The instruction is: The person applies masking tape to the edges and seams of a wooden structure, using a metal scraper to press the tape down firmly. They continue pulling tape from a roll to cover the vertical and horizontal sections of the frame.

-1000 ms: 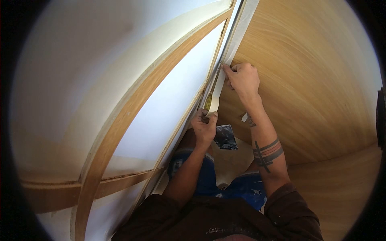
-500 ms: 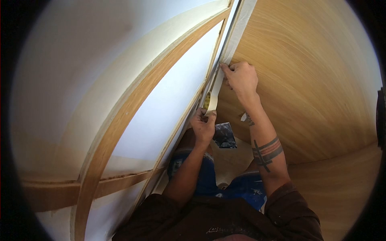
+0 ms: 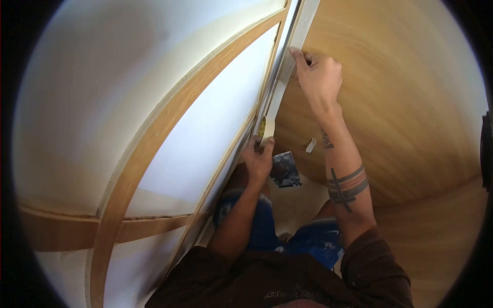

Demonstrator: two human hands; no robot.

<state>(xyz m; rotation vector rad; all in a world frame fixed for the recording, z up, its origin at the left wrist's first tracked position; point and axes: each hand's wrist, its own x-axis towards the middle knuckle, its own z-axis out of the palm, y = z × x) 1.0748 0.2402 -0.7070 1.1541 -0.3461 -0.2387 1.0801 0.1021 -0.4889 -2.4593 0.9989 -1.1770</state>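
- At the far left there is a white wall panel (image 3: 102,92), and a curved wooden trim (image 3: 154,133) runs along it from the lower left to the upper right.
- Beside it is a second white panel (image 3: 215,118), framed with thin wooden strips.
- The left hand (image 3: 258,160) is near the middle, low at the edge of this panel. Its fingers are closed around a roll of masking tape (image 3: 266,128), and the thumb lies over the roll.
- From the roll, a strip of tape (image 3: 280,92) goes up along the seam between the white panel and the wooden surface (image 3: 400,92).
- The right hand (image 3: 318,77) is higher, on the upper part of the strip. Its fingers are curled, and the fingertips (image 3: 294,52) press the tape against the seam; it grips nothing.
- Under the hands, a dark scraper blade (image 3: 285,169) lies near the person's blue trousers (image 3: 313,238).
- A small piece of tape (image 3: 310,145) sticks on the wooden surface near the right forearm.
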